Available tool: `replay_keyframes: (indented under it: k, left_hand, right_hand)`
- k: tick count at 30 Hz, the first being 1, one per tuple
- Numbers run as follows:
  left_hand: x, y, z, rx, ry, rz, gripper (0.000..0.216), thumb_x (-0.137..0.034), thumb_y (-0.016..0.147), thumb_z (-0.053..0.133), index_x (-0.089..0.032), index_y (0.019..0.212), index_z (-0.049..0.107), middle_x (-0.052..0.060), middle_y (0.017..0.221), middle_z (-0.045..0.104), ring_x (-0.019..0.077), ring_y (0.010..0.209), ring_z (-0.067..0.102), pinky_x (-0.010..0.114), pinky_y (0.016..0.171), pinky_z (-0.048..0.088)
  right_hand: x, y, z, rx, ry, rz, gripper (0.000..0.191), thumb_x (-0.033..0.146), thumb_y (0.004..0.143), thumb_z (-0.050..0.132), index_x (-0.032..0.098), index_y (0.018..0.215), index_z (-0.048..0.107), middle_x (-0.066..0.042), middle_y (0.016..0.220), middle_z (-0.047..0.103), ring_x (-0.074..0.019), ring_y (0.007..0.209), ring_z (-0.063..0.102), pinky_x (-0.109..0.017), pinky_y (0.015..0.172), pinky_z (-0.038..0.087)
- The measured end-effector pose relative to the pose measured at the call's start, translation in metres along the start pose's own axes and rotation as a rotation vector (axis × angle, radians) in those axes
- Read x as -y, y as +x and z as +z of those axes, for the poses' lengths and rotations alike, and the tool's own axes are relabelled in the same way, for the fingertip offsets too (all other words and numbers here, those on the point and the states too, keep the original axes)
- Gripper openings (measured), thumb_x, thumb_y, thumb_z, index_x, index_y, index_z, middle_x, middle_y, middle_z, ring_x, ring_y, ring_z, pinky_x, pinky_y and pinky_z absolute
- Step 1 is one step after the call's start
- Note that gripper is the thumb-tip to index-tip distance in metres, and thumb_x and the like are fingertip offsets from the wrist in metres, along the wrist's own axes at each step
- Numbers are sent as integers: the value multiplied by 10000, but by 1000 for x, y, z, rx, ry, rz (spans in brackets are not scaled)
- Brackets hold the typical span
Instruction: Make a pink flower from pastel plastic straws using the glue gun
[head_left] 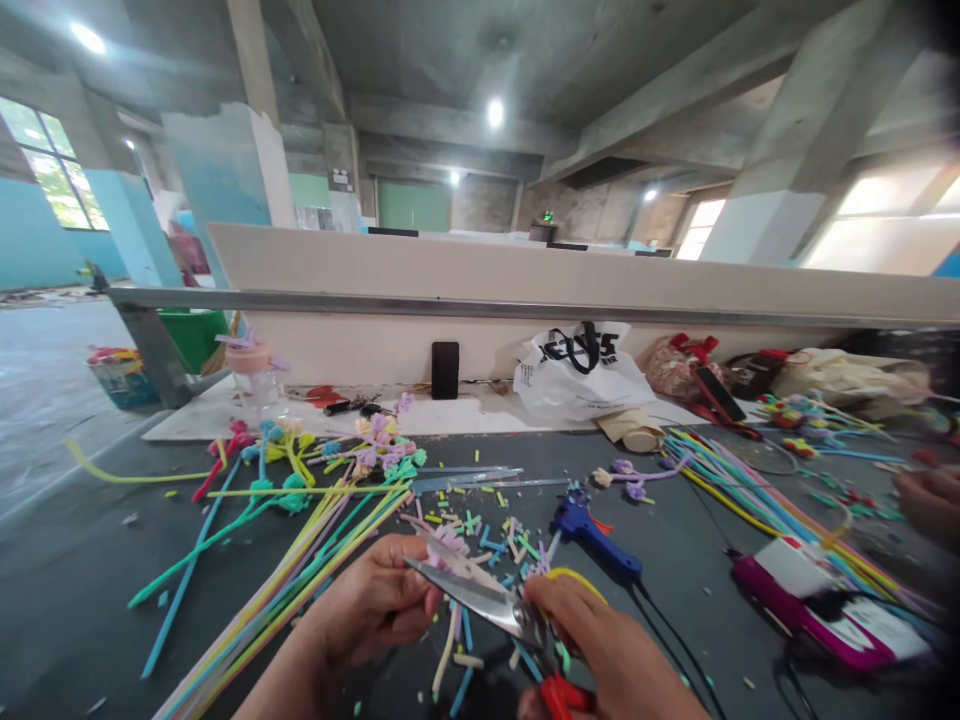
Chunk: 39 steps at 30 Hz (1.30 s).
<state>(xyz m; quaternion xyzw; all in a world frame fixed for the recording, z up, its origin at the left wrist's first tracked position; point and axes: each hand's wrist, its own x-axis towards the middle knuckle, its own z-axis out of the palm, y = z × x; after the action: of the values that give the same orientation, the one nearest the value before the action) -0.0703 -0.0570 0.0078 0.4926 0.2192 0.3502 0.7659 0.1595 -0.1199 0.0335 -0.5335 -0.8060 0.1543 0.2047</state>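
Observation:
My right hand (600,640) grips a pair of scissors (487,603) with red handles, low in the middle of the head view. The blades are slightly apart and point left toward my left hand (379,600). Closed in a pinch, my left hand has its fingertips right beside the blade tips; what lies between them is hidden. Pale lilac fuzzy pieces (448,548) show just behind the blades, and I cannot tell whether my fingers hold any of them. Short cut bits of coloured pipe cleaner (491,545) lie scattered around. A blue glue gun (600,540) rests beyond my right hand.
Long pipe cleaners (300,580) lie on the left, with another bundle (757,490) on the right. Fuzzy flowers (379,440) sit further back. A phone (445,370) leans on the partition near a white bag (581,370). A magenta-and-white power strip (825,610) and another person's hand (930,500) are at right.

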Motion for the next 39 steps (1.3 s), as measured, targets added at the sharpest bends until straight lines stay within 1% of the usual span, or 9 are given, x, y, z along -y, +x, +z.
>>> replay_keyframes:
  k: [5,8,12,17,19,23,27,32,39]
  left_hand:
    - [0,1,2,-7,16,-1,385,-464,643,654,-137,493,516,-78,356,237,29,328,172,206,359,93]
    - [2,2,3,-4,4,-12,379,-465,655,650,-137,517,521,-85,352,237,22,310,162,199,346,89]
    - [2,3,4,0,-24,-15,371,-463,658,653,-137,538,522,-91,354,233,20,312,152,191,341,85]
    - [0,3,5,-34,-48,-27,354,-439,678,640,-139,545,504,-84,375,255,23,331,158,192,352,88]
    - [2,4,3,-67,-45,8,352,-438,698,621,-144,556,490,-82,385,267,25,345,163,191,364,94]
    - [4,6,0,-190,31,63,355,-459,728,582,-157,588,460,-83,407,283,30,365,159,191,377,81]
    - [0,8,9,-261,155,79,394,-516,696,587,-156,596,462,-79,428,302,35,387,175,195,391,90]
    - [-5,9,23,-322,211,60,399,-522,644,627,-141,639,510,-73,499,306,45,446,218,190,425,149]
    - [13,15,11,-361,288,101,300,-429,740,571,-153,642,510,-66,510,339,52,456,241,192,437,175]
  right_hand:
    - [0,0,3,-22,37,-26,358,261,600,675,246,940,563,-31,885,639,-205,814,591,-256,700,449]
    - [-1,1,4,-7,31,-48,305,292,619,664,228,900,565,-25,812,637,-185,730,586,-241,640,444]
    - [-4,1,5,-16,16,-91,344,389,671,632,206,952,557,-35,765,637,-164,637,571,-232,573,434]
    - [-5,-3,5,-12,-30,-107,293,382,742,576,197,968,556,-35,718,638,-144,561,569,-217,520,435]
    - [-5,-4,4,-33,-55,-93,307,373,731,586,208,988,556,-49,778,654,-158,607,597,-225,552,461]
    - [-8,-3,1,-108,-164,-55,418,388,677,625,214,1051,552,-96,953,651,-233,813,632,-292,667,513]
    - [-7,-1,-1,-110,-265,-16,443,357,698,593,203,1109,536,-114,1004,637,-242,829,636,-317,663,530]
    - [0,2,1,-54,-287,18,430,349,711,573,194,1110,529,-117,1021,623,-251,856,624,-348,688,528]
    - [-3,3,7,-65,-267,36,438,376,733,567,213,1134,500,-110,1058,601,-252,905,604,-344,704,519]
